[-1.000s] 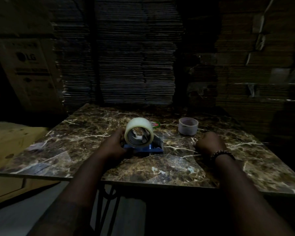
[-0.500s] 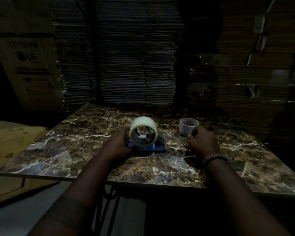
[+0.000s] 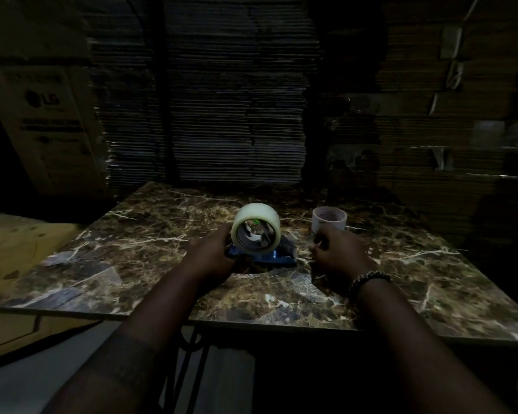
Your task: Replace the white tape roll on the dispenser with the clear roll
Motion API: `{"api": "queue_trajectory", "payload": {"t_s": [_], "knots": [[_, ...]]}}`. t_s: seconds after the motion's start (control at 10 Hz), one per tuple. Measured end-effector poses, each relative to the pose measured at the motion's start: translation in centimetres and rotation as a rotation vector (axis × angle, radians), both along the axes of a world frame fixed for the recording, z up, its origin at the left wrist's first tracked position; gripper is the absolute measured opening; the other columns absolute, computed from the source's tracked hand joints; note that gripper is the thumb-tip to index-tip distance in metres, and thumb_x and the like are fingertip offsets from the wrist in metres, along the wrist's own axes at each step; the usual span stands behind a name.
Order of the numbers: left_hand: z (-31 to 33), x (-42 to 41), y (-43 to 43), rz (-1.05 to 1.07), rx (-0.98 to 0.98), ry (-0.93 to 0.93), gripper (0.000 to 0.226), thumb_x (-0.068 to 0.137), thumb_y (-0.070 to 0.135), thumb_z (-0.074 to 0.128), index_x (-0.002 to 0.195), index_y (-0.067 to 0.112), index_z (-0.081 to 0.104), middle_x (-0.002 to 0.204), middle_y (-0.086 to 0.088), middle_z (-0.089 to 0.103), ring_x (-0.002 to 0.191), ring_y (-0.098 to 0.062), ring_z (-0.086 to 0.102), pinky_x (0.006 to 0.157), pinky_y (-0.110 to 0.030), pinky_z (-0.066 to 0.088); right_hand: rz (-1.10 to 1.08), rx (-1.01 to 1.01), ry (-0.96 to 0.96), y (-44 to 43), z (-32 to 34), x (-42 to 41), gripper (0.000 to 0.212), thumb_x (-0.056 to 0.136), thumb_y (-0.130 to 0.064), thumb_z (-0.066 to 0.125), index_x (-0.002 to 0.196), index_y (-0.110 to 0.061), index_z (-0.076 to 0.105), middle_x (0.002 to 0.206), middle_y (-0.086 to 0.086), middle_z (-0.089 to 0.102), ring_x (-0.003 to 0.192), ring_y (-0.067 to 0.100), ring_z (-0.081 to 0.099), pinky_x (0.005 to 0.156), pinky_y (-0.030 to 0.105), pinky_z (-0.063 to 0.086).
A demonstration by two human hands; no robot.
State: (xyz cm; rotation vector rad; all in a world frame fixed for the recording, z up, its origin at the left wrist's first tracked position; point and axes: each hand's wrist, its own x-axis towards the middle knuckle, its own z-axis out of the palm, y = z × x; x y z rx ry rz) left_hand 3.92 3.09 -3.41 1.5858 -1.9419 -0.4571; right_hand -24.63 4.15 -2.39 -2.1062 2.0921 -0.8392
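Note:
A large pale tape roll [image 3: 256,215] stands upright on a blue tape dispenser [image 3: 277,258] in the middle of the marble table [image 3: 132,249]. My left hand [image 3: 211,253] grips the dispenser and the roll's left side. To the right, a smaller whitish roll [image 3: 329,220] lies flat on the table. My right hand [image 3: 338,253] rests just in front of it, fingers loosely curled, fingertips at its near base and holding nothing. A beaded bracelet is on my right wrist.
Tall stacks of flattened cardboard [image 3: 237,100] rise right behind the table. A printed carton [image 3: 48,127] leans at the left, and a wooden board [image 3: 15,264] sits low beside the table. The table's near edge [image 3: 281,324] is below my forearms.
My right hand has moved forward from the table's right middle up to the small roll. My left hand stays on the dispenser, which has tilted and shifted slightly.

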Motion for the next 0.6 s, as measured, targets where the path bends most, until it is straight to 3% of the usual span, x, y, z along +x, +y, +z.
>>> {"api": "queue_trajectory", "payload": {"t_s": [0.1,0.2,0.3,0.4,0.5,0.6], "knots": [[0.0,0.1,0.2,-0.028,0.009,0.037,0.087,0.063,0.067,0.084,0.139,0.066,0.040,0.138,0.013,0.069,0.131,-0.021,0.063,0.114,-0.057,0.046,0.108,-0.042,-0.047,0.4,0.3,0.8,0.023,0.090,-0.042,0.071,0.099,-0.020,0.067,0.087,0.000,0.069,0.081,0.017,0.065,0.068,0.032,0.053],[-0.1,0.1,-0.1,-0.044,-0.038,0.074,0.097,0.060,0.070,0.086,0.144,0.065,0.038,0.142,0.014,0.066,0.133,-0.020,0.062,0.112,-0.056,0.048,0.232,-0.074,-0.102,0.9,0.9,1.8,0.032,0.092,-0.043,0.069,0.112,-0.019,0.064,0.097,-0.003,0.065,0.084,0.012,0.059,0.069,0.026,0.044],[0.6,-0.2,-0.2,-0.008,-0.176,0.016,0.099,0.064,0.067,0.073,0.153,0.038,0.041,0.136,0.002,0.071,0.127,-0.028,0.066,0.105,-0.061,0.050,0.349,-0.114,-0.073,1.5,1.3,2.8,0.053,0.090,-0.039,0.073,0.135,-0.017,0.057,0.126,0.002,0.063,0.109,0.011,0.056,0.088,0.023,0.040],[0.4,0.0,-0.5,0.026,-0.259,0.008,0.110,0.065,0.069,0.072,0.159,0.022,0.038,0.143,-0.010,0.066,0.130,-0.036,0.062,0.105,-0.062,0.049,0.430,-0.183,-0.020,1.4,1.4,3.7,0.073,0.086,-0.053,0.067,0.147,-0.017,0.048,0.143,0.006,0.055,0.130,0.021,0.051,0.107,0.037,0.044],[0.7,0.2,-0.1,0.029,-0.363,-0.088,0.125,0.063,0.080,0.077,0.163,0.023,0.029,0.167,-0.013,0.039,0.150,-0.039,0.042,0.115,-0.062,0.041,0.447,-0.237,0.091,1.3,1.3,4.7,0.091,0.086,-0.072,0.051,0.156,-0.015,0.037,0.157,0.013,0.042,0.143,0.029,0.041,0.117,0.045,0.036],[1.3,-0.5,-0.4,-0.053,-0.398,-0.172,0.133,0.060,0.091,0.064,0.168,0.030,0.017,0.180,-0.002,0.000,0.165,-0.033,0.004,0.125,-0.062,0.021,0.474,-0.240,0.161,0.8,1.1,6.0,0.096,0.088,-0.081,0.028,0.161,-0.019,0.023,0.165,0.013,0.028,0.151,0.029,0.030,0.119,0.050,0.032]]}}
